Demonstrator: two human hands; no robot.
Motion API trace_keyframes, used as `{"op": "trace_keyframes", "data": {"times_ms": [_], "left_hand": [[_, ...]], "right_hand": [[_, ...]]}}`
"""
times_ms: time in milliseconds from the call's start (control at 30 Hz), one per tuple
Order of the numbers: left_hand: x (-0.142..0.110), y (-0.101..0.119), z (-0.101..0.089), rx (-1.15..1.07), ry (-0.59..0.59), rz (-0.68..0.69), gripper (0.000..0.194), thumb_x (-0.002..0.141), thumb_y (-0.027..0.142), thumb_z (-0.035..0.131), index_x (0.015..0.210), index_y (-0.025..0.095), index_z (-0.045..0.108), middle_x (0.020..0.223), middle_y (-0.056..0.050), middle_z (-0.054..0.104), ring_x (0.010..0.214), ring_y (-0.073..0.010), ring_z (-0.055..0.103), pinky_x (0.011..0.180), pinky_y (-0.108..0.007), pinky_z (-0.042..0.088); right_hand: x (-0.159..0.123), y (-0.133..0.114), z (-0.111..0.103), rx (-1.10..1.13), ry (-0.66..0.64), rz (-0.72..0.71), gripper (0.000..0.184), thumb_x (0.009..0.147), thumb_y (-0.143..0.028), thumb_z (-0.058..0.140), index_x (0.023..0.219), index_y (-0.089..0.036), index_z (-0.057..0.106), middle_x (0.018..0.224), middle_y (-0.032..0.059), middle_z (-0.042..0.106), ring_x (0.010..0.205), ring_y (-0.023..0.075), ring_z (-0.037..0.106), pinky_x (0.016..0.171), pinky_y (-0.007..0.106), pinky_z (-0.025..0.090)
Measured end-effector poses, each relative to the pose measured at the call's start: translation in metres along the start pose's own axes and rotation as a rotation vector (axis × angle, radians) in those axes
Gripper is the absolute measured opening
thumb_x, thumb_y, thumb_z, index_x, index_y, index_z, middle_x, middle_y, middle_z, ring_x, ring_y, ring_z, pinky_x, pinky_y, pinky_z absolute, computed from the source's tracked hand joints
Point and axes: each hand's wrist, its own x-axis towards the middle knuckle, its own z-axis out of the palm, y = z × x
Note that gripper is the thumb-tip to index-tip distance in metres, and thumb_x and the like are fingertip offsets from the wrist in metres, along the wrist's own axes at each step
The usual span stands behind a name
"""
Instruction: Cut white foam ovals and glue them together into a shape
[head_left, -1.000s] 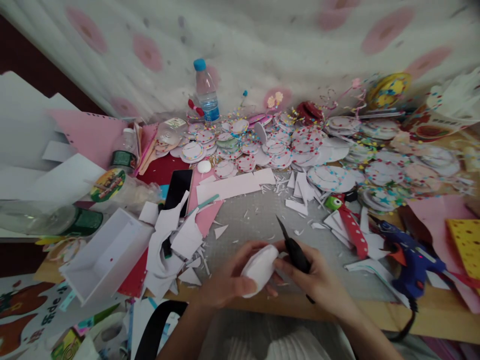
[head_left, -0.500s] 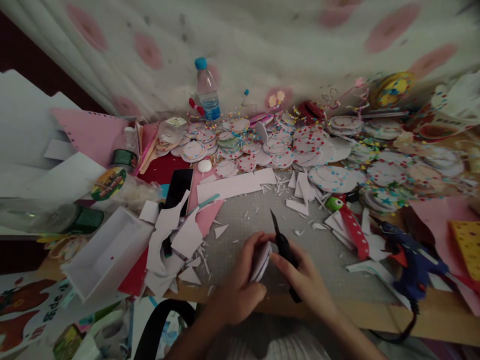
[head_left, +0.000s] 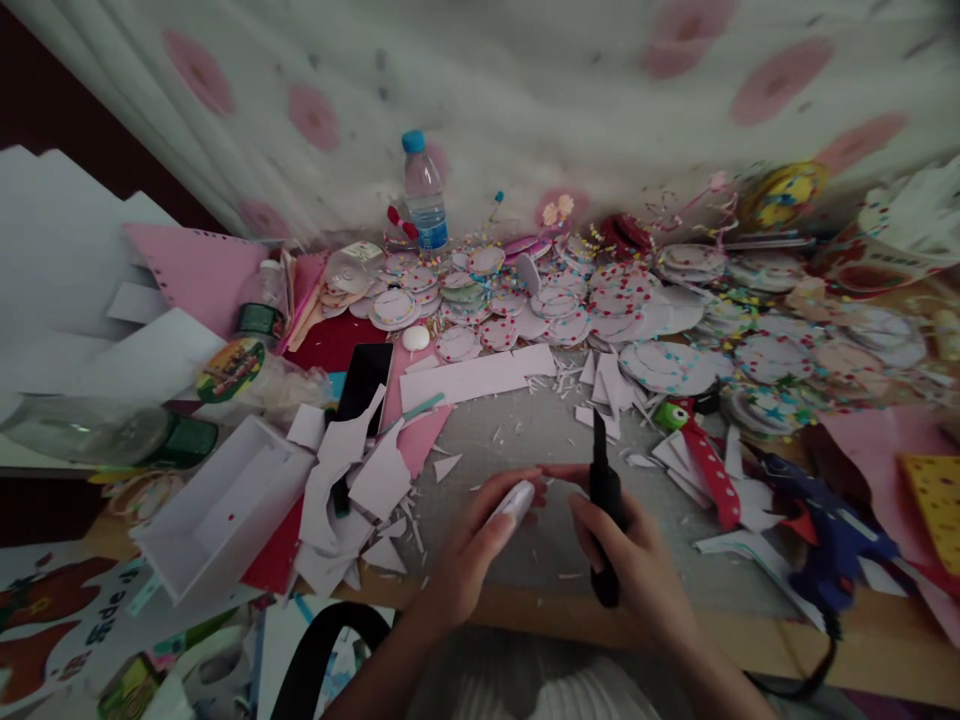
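My left hand (head_left: pixel 472 535) pinches a stack of white foam discs (head_left: pixel 514 500) edge-on, just above the grey cutting mat (head_left: pixel 525 440). My right hand (head_left: pixel 637 555) is wrapped round black scissors (head_left: pixel 602 500), blades together and pointing away from me. The two hands nearly touch at the fingertips over the mat's near part. White scraps lie around them.
Many decorated round discs (head_left: pixel 555 300) cover the back of the table. A water bottle (head_left: pixel 424 195) stands by the curtain. A white open box (head_left: pixel 217 505) and a black phone (head_left: pixel 364 375) lie left; a blue glue gun (head_left: pixel 825 525) and red strip (head_left: pixel 709 465) lie right.
My left hand turned the white disc stack from face-up to edge-on. The scissors swung from slanting left to pointing straight away, and both hands shifted slightly forward and right.
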Motion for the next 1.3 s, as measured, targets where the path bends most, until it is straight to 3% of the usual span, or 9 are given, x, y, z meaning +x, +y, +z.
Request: {"op": "trace_keyframes", "data": {"times_ms": [233,367,533,700,800,867,1000,1167,1300], "left_hand": [[0.004,0.002,0.002,0.01,0.111,-0.003,0.039,0.09,0.046,0.051,0.117,0.02,0.062,0.119,-0.009,0.064,0.108,-0.0246,0.058,0.091,-0.033,0.046],[0.012,-0.008,0.001,-0.125,0.175,-0.077,0.045,0.082,0.052,0.058,0.111,0.018,0.065,0.105,-0.01,0.07,0.099,-0.0264,0.064,0.082,-0.033,0.049],[0.017,-0.019,-0.004,-0.149,0.247,-0.172,0.054,0.08,0.062,0.053,0.107,0.017,0.066,0.093,-0.009,0.072,0.094,-0.0274,0.065,0.081,-0.036,0.049],[0.016,-0.017,-0.004,0.281,0.351,-0.105,0.053,0.08,0.066,0.051,0.079,0.016,0.068,0.074,-0.006,0.069,0.076,-0.0243,0.064,0.069,-0.033,0.05],[0.016,-0.002,-0.007,0.54,0.302,0.025,0.044,0.087,0.056,0.048,0.084,0.017,0.069,0.082,-0.006,0.072,0.08,-0.0224,0.065,0.073,-0.03,0.051],[0.021,0.014,-0.02,0.819,0.268,0.127,0.041,0.095,0.045,0.037,0.1,0.019,0.067,0.093,-0.007,0.073,0.087,-0.0201,0.067,0.078,-0.028,0.052],[0.044,0.057,-0.075,1.208,0.494,0.146,0.033,0.093,0.033,0.04,0.115,0.014,0.057,0.116,-0.013,0.064,0.107,-0.0213,0.061,0.095,-0.031,0.045],[0.082,0.087,-0.144,1.491,0.699,-0.076,0.06,0.077,0.034,0.065,0.124,0.001,0.047,0.123,-0.026,0.054,0.123,-0.0403,0.045,0.102,-0.053,0.033],[0.102,0.085,-0.163,1.615,0.708,-0.253,0.048,0.083,0.04,0.065,0.119,0.009,0.055,0.119,-0.016,0.058,0.111,-0.0305,0.056,0.096,-0.051,0.043]], "right_hand": [[0.002,0.012,-0.004,-0.067,0.074,-0.003,0.042,0.078,-0.052,0.06,0.1,-0.018,0.07,0.045,-0.0058,0.043,0.042,0.0122,0.04,0.042,0.022,0.033],[0.011,0.021,-0.001,-0.036,0.158,-0.11,0.039,0.071,-0.055,0.066,0.083,-0.018,0.071,0.069,0.0033,0.066,0.066,0.0195,0.061,0.057,0.024,0.047],[0.015,0.029,0.008,0.002,0.186,-0.122,0.046,0.07,-0.061,0.066,0.086,-0.018,0.071,0.082,0.0066,0.071,0.071,0.0217,0.062,0.055,0.025,0.047],[0.015,0.033,0.011,-0.003,0.125,-0.094,0.048,0.064,-0.062,0.069,0.082,-0.017,0.068,0.068,0.0007,0.062,0.053,0.0137,0.052,0.043,0.022,0.037],[0.018,0.037,0.009,0.024,0.046,-0.042,0.048,0.064,-0.062,0.069,0.081,-0.017,0.064,0.057,-0.0048,0.051,0.038,0.0068,0.035,0.035,0.02,0.024],[0.02,0.041,0.008,0.052,0.021,-0.017,0.049,0.064,-0.061,0.069,0.082,-0.017,0.061,0.051,-0.008,0.044,0.035,0.0047,0.028,0.034,0.019,0.019],[0.024,0.048,0.005,0.098,0.043,-0.016,0.049,0.067,-0.06,0.068,0.084,-0.015,0.058,0.044,-0.0113,0.036,0.035,0.0041,0.025,0.038,0.019,0.017],[0.025,0.049,0.004,0.068,0.031,-0.008,0.051,0.063,-0.062,0.069,0.082,-0.016,0.058,0.043,-0.0102,0.039,0.034,0.005,0.027,0.037,0.02,0.019],[0.026,0.049,0.004,0.075,0.035,-0.009,0.05,0.064,-0.061,0.069,0.083,-0.016,0.058,0.044,-0.0104,0.039,0.034,0.0055,0.029,0.037,0.02,0.021]]}}
